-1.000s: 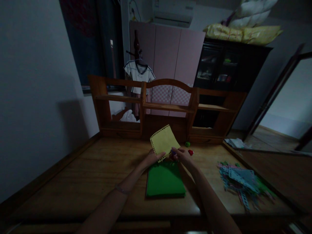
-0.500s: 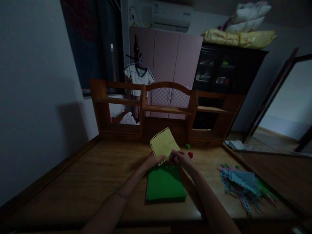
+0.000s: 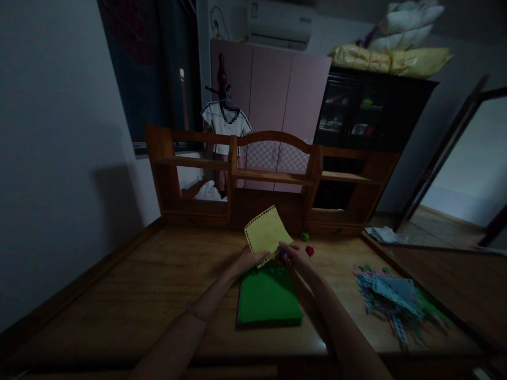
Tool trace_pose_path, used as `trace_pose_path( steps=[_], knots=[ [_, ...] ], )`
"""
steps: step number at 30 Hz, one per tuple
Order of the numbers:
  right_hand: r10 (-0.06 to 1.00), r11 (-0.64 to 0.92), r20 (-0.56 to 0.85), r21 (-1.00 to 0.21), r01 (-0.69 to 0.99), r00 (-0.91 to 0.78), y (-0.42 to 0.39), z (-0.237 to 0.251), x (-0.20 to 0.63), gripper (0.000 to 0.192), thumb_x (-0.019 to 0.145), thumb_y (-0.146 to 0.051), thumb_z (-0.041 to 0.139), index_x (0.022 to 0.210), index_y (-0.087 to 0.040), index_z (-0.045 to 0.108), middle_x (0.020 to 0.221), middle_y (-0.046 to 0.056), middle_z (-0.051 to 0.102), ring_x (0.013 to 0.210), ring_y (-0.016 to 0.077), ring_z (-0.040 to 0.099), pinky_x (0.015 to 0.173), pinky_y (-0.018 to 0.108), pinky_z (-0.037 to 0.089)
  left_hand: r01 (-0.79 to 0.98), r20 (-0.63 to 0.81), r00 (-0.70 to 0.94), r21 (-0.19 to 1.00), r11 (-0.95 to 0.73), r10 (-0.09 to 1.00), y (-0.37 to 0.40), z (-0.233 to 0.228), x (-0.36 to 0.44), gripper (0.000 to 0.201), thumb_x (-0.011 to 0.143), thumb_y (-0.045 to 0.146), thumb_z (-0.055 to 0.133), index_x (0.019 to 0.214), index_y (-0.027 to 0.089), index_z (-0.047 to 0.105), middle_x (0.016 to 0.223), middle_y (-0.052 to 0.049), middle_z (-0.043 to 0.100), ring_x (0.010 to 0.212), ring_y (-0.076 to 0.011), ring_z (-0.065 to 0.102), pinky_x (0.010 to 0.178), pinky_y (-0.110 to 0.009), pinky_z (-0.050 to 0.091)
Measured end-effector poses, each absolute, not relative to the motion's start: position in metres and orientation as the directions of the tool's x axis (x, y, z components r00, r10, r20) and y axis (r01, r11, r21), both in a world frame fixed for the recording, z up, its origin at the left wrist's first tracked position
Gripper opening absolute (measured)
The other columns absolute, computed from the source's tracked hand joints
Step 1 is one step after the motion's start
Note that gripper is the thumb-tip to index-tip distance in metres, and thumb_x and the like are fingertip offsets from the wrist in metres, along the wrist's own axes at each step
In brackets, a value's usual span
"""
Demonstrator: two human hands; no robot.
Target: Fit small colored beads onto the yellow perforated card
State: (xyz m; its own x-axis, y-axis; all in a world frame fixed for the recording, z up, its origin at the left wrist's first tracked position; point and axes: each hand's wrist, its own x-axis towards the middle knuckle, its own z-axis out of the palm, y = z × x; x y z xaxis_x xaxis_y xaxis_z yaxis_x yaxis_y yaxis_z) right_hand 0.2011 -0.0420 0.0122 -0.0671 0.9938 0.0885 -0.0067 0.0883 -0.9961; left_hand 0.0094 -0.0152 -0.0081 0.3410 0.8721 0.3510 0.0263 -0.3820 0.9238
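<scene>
Yellow sheet point(image 3: 266, 233), one of it, edged with punched holes, tilts up above the worktop point(image 3: 158, 285). Left hand point(image 3: 247, 260) pinches its lower edge; right hand point(image 3: 298, 256) closes fingertips on its lower right corner, around something small and blue. Under both hands lies one green sheet point(image 3: 268, 302), flat, reaching toward the worktop's near edge. Two small pieces sit beyond: one red point(image 3: 310, 250), one green point(image 3: 304, 237). One heap of perforated strips point(image 3: 394, 301) crowds the right edge.

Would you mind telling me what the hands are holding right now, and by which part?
Both hands grip the yellow perforated sheet by its lower edge: left hand at the lower left, right hand at the lower right.
</scene>
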Motion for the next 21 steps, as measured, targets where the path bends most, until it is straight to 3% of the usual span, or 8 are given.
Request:
trace_pose_path(
  steps=[10, 16, 21],
  knots=[
    [0.991, 0.096, 0.099, -0.995, -0.041, -0.091, -0.0375, 0.0067, 0.2035, 0.045, 0.069, -0.057, 0.062, 0.057, -0.014, 0.055, 0.044, -0.003, 0.047, 0.039, 0.0077, 0.037, 0.043, 0.024, 0.026, 0.069, 0.349, 0.372, 0.914, -0.401, 0.86, -0.0081, -0.0161, 0.0081, 0.049, 0.073, 0.041, 0.062, 0.115, 0.014, 0.059, 0.117, -0.009, 0.06, 0.108, -0.0231, 0.056, 0.098, -0.037, 0.042],
    [0.996, 0.087, 0.087, -0.996, -0.038, -0.014, -0.0427, 0.0124, 0.1989, 0.042, 0.066, -0.053, 0.066, 0.057, -0.015, 0.054, 0.043, -0.005, 0.043, 0.039, 0.0068, 0.035, 0.042, 0.023, 0.023, 0.053, 0.353, 0.369, 0.916, -0.399, 0.86, -0.0105, -0.0142, 0.0078, 0.05, 0.073, 0.042, 0.062, 0.115, 0.014, 0.059, 0.118, -0.009, 0.06, 0.107, -0.0237, 0.056, 0.097, -0.038, 0.042],
    [0.985, 0.146, 0.146, -0.989, 0.0, 0.089, -0.0465, 0.0143, 0.1946, 0.04, 0.064, -0.054, 0.067, 0.063, -0.015, 0.059, 0.05, -0.002, 0.052, 0.043, 0.0086, 0.042, 0.043, 0.023, 0.028, 0.039, 0.354, 0.33, 0.921, -0.387, 0.875, -0.013, -0.0111, 0.0116, 0.048, 0.071, 0.041, 0.065, 0.112, 0.018, 0.061, 0.118, -0.007, 0.06, 0.108, -0.0226, 0.055, 0.099, -0.036, 0.04]
  ],
)
